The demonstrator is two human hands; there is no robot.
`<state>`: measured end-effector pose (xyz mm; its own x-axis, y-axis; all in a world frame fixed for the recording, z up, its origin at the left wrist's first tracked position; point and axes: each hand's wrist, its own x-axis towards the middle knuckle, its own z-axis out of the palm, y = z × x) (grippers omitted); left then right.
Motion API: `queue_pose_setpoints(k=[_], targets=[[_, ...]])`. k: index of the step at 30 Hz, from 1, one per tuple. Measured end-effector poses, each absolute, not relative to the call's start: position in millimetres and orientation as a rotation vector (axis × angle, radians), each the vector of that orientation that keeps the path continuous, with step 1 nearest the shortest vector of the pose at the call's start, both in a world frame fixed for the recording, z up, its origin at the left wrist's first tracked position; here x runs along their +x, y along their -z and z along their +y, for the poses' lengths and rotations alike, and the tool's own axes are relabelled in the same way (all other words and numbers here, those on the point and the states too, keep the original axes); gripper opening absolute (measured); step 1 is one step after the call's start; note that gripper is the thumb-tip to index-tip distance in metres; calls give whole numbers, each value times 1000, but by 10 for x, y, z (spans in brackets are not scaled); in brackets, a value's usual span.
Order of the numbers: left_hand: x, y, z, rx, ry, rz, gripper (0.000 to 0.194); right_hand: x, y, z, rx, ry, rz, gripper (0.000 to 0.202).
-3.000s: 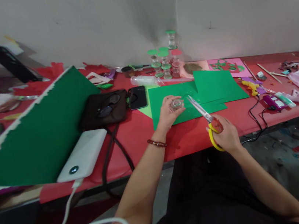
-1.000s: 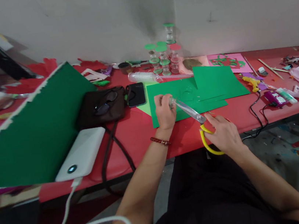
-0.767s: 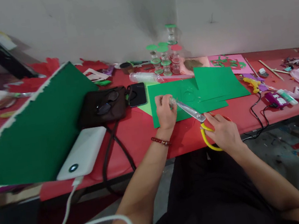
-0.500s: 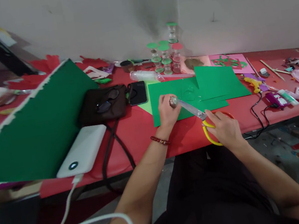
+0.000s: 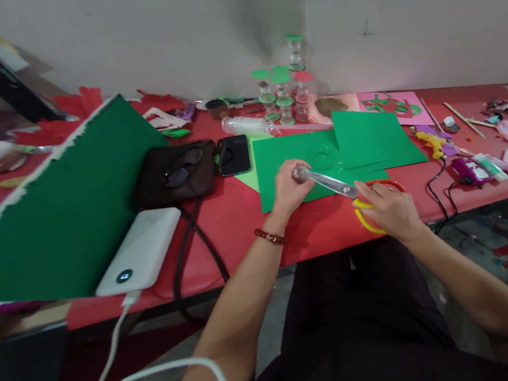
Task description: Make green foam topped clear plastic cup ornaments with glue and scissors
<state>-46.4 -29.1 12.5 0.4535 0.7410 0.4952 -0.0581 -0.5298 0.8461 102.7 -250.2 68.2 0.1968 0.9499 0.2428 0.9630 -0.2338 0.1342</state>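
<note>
My left hand is closed around a small clear plastic piece, brownish inside, most of it hidden by the fingers. It looks like a bottle neck, though I cannot be sure. My right hand grips scissors with yellow and red handles. Their blades point left, with the tips at the clear piece; whether they touch it I cannot tell. Beneath both hands lies a green sheet, with round clear bits on it. A second green sheet overlaps it on the right.
Several clear hourglass shapes stand by the wall, near a plastic bottle. To the left are a phone, a brown pouch with sunglasses, a white power bank and an upright green board. A yellow glue gun lies right.
My right hand and the scissors have shifted slightly right and the blades look turned and closer together. The clear piece stays in my left hand, slightly turned. The view has moved a little.
</note>
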Motion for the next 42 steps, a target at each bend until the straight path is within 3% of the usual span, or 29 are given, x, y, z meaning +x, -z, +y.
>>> queue_pose_setpoints(k=[12, 25, 32, 42], targets=[[-471, -177, -346, 1708, -1086, 544, 22, 1181, -750, -2513, -2232, 786, -2070, 42], [-453, -160, -318, 1593, -1016, 514, 26, 1207, -778, -2486, -2289, 674, -2065, 46], [-437, -89, -278, 1571, -1003, 526, 35, 1210, -713, -2533, -2205, 349, -1587, 44], [-448, -85, -229, 1587, -1025, 440, 50, 1211, -703, -2520, -2056, -366, -1135, 64]])
